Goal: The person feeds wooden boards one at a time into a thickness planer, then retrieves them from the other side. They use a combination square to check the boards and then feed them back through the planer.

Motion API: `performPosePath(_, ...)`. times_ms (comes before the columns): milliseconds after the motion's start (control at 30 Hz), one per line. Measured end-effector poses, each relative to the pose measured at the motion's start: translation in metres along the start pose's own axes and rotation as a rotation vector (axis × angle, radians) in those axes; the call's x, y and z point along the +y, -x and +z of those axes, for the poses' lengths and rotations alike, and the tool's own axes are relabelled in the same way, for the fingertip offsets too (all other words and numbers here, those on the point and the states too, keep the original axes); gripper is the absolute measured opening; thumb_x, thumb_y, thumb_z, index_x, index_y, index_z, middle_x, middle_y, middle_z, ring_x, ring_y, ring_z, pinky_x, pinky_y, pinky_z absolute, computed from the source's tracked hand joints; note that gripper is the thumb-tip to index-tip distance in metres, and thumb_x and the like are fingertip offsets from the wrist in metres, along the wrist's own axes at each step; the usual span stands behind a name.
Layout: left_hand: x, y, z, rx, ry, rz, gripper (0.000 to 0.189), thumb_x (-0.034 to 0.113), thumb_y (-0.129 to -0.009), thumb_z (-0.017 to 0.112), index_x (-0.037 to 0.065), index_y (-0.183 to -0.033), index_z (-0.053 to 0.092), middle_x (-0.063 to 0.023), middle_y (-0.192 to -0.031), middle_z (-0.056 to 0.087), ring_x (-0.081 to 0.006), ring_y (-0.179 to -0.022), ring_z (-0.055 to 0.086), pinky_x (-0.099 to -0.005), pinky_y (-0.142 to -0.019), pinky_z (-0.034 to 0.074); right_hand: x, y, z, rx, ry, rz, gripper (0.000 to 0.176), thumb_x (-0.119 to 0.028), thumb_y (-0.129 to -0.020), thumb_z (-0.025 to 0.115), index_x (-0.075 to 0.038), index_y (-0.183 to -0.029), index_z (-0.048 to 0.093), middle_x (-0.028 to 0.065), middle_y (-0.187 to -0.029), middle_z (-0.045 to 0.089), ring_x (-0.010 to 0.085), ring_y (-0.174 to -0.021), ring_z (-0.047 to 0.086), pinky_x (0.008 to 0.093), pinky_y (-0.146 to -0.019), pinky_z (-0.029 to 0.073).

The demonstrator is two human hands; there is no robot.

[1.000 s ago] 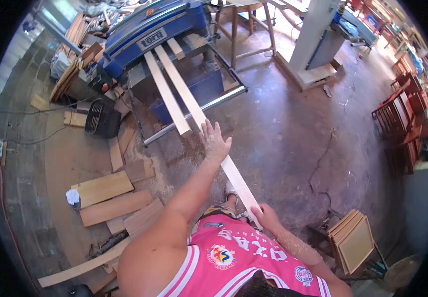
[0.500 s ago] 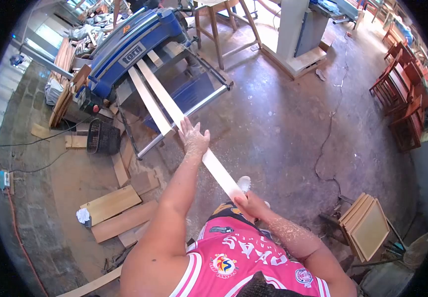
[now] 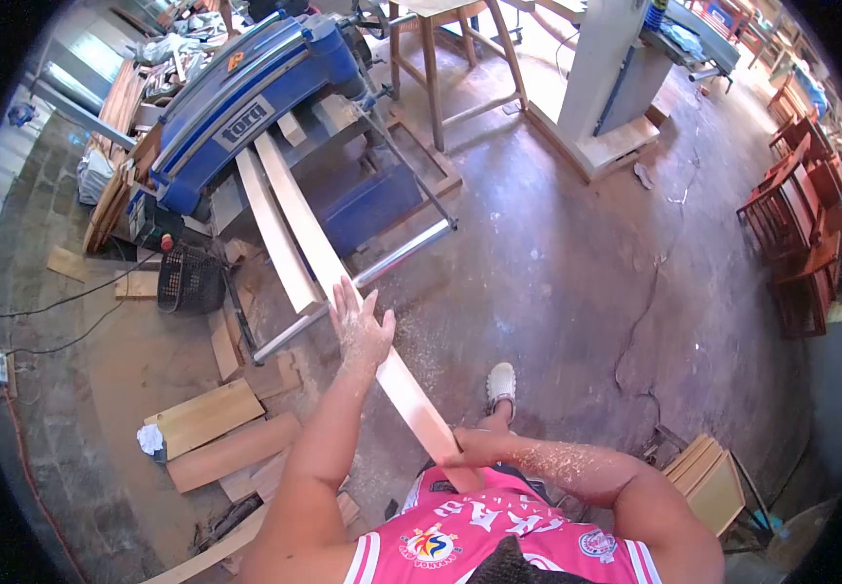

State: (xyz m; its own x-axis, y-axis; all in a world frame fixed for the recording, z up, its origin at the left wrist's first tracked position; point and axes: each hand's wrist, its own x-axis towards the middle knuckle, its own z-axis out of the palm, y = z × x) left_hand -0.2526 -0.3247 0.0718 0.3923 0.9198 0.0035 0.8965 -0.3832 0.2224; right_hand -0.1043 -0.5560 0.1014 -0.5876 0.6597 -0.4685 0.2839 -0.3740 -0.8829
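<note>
A long pale wooden board point(image 3: 409, 394) runs from under the blue planer machine point(image 3: 236, 122) toward my body. My left hand point(image 3: 363, 336) lies on top of its middle, fingers stretched and spread. Near the shirt, my right hand point(image 3: 475, 448) is wrapped round the board's near end. Sawdust and shavings cling to both arms. A second pale board point(image 3: 280, 234) lies alongside on the left, its near end at the metal roller bar point(image 3: 290, 333). A short pale piece point(image 3: 291, 128) shows at the machine's mouth. The far ends are hidden inside the machine.
A black plastic basket point(image 3: 189, 279) stands left of the machine, with cables near it. Loose planks point(image 3: 231, 453) lie on the left floor. A wooden stool point(image 3: 431, 73) and a pillar point(image 3: 591, 88) stand beyond. Red-brown chairs point(image 3: 796, 209) and stacked panels point(image 3: 708, 482) are at right.
The board's near end and my right hand have come closer to my body. My left hand stays spread on the board. A shoe shows more fully, and the view has shifted slightly.
</note>
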Motion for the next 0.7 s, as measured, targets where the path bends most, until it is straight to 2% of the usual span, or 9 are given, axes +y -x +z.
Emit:
performPosePath(67,0.001,-0.005,-0.003,-0.007,-0.004,-0.014,0.048,0.031,-0.081,0.064,0.009,-0.124,0.061,-0.0249,-0.155,0.013,-0.0403,-0.144,0.012,-0.0544,-0.115,0.014,0.013,-0.017,-0.01,-0.078,-0.001,0.007,0.081,-0.065,-0.085,0.055,0.008,-0.119,0.05,0.0288,-0.106,0.064,0.0399,-0.101,0.063,0.0423,-0.087,0.048)
performPosePath(167,-0.002,-0.015,-0.001,0.009,0.004,-0.001,0.047,0.03,-0.079,0.066,0.009,-0.121,0.063,-0.025,-0.155,0.015,-0.0407,-0.144,0.012,-0.0567,-0.113,0.016,0.027,-0.03,-0.015,-0.104,-0.011,-0.086,0.084,-0.066,-0.084,0.056,0.01,-0.118,0.049,0.03,-0.11,0.062,0.0405,-0.102,0.062,0.0415,-0.085,0.049)
performPosePath(233,-0.004,-0.018,-0.003,0.008,0.023,0.001,0.046,0.029,-0.079,0.066,0.008,-0.12,0.063,-0.0251,-0.155,0.015,-0.0412,-0.144,0.013,-0.0566,-0.114,0.015,0.027,-0.038,-0.016,-0.193,-0.011,0.054,0.086,-0.067,-0.083,0.056,0.01,-0.119,0.048,0.03,-0.109,0.062,0.0403,-0.103,0.062,0.0414,-0.085,0.049)
performPosePath(267,-0.007,-0.02,-0.001,0.019,0.021,0.004,0.046,0.028,-0.078,0.067,0.008,-0.119,0.063,-0.0252,-0.155,0.015,-0.0415,-0.144,0.013,-0.0567,-0.114,0.015,0.033,-0.045,-0.012,-0.198,0.101,0.137,0.086,-0.068,-0.082,0.057,0.009,-0.119,0.048,0.0294,-0.109,0.062,0.0397,-0.102,0.062,0.0412,-0.084,0.05)
performPosePath(367,-0.009,-0.027,-0.003,0.038,0.02,0.01,0.046,0.027,-0.077,0.067,0.009,-0.12,0.063,-0.0252,-0.155,0.014,-0.0413,-0.144,0.013,-0.0566,-0.114,0.014,0.01,-0.043,-0.027,-0.193,0.025,0.103,0.084,-0.067,-0.082,0.058,0.008,-0.12,0.048,0.0284,-0.108,0.063,0.0389,-0.102,0.062,0.0408,-0.085,0.049)
performPosePath(533,-0.014,-0.039,-0.008,0.027,0.021,-0.02,0.045,0.028,-0.078,0.067,0.01,-0.119,0.064,-0.0238,-0.155,0.014,-0.0385,-0.145,0.012,-0.0558,-0.115,0.011,0.033,-0.069,-0.021,-0.248,0.042,0.111,0.08,-0.063,-0.084,0.06,0.007,-0.121,0.047,0.0252,-0.109,0.063,0.0363,-0.105,0.062,0.0399,-0.088,0.048)
performPosePath(600,-0.016,-0.043,-0.01,0.022,0.021,-0.034,0.045,0.028,-0.078,0.067,0.01,-0.119,0.064,-0.0235,-0.155,0.015,-0.0382,-0.145,0.012,-0.0555,-0.115,0.011,0.041,-0.078,-0.022,-0.222,0.081,-0.008,0.057,-0.048,-0.088,0.063,0.003,-0.115,0.057,0.0213,-0.103,0.067,0.0305,-0.096,0.065,0.0392,-0.079,0.049)
performPosePath(633,-0.016,-0.046,-0.011,0.009,0.019,-0.034,0.045,0.029,-0.078,0.066,0.011,-0.12,0.064,-0.0232,-0.156,0.015,-0.0378,-0.145,0.012,-0.0552,-0.115,0.011,0.046,-0.086,-0.028,-0.245,0.098,-0.012,0.057,-0.048,-0.088,0.063,0.003,-0.115,0.057,0.0213,-0.103,0.067,0.0305,-0.096,0.065,0.0392,-0.079,0.049)
performPosePath(700,-0.019,-0.047,-0.01,0.001,0.008,-0.079,0.045,0.029,-0.079,0.066,0.012,-0.121,0.063,-0.0218,-0.156,0.013,-0.0366,-0.145,0.012,-0.0547,-0.116,0.011,0.047,-0.095,-0.038,-0.528,-0.152,-0.09,0.076,-0.058,-0.087,0.058,0.006,-0.127,0.046,0.0247,-0.114,0.061,0.0357,-0.111,0.059,0.0431,-0.092,0.046)
